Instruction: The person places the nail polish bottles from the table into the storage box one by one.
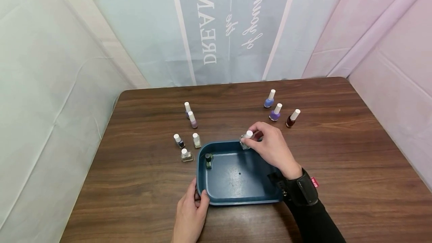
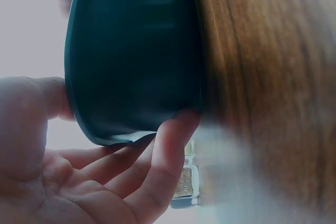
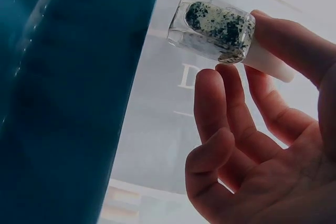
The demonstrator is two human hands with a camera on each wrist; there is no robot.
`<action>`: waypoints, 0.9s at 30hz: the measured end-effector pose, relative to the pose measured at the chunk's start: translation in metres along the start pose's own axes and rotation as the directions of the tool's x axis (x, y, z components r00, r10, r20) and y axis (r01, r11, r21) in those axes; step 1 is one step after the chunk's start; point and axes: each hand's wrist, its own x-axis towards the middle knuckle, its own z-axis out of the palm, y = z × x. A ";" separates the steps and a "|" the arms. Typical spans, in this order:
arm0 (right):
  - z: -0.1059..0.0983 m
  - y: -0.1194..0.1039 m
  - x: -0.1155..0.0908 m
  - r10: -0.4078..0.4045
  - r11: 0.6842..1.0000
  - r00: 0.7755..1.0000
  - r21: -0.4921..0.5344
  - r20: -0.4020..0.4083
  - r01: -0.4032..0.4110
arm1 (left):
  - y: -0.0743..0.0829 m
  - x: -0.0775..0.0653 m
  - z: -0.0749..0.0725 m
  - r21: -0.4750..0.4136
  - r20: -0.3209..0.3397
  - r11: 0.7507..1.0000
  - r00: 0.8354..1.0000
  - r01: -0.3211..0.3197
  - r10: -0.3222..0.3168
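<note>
My left hand (image 1: 189, 215) grips the near-left corner of a dark teal tray (image 1: 243, 201), thumb at the rim and fingers around the outer wall. Above the tray's far edge my right hand (image 1: 274, 149) pinches a clear nail polish bottle (image 3: 218, 27) by its white cap. Dark and pale flecks show inside the glass in the right wrist view. A dark green nail polish bottle (image 1: 209, 163) lies inside the tray at its left end.
Left of the tray are a glittery bottle (image 1: 187, 156), a navy one (image 1: 180, 142) and a pale one (image 1: 197, 141). Two lilac bottles (image 1: 193, 120) are behind them. Blue (image 1: 268, 102), purple (image 1: 275, 115) and dark red (image 1: 290, 122) bottles stand at the back right.
</note>
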 end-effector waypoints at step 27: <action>0.031 -0.016 0.002 -0.009 0.998 0.987 -0.059 0.158 0.019 | -0.001 0.001 -0.001 -0.028 0.027 1.000 1.000 0.007 -0.006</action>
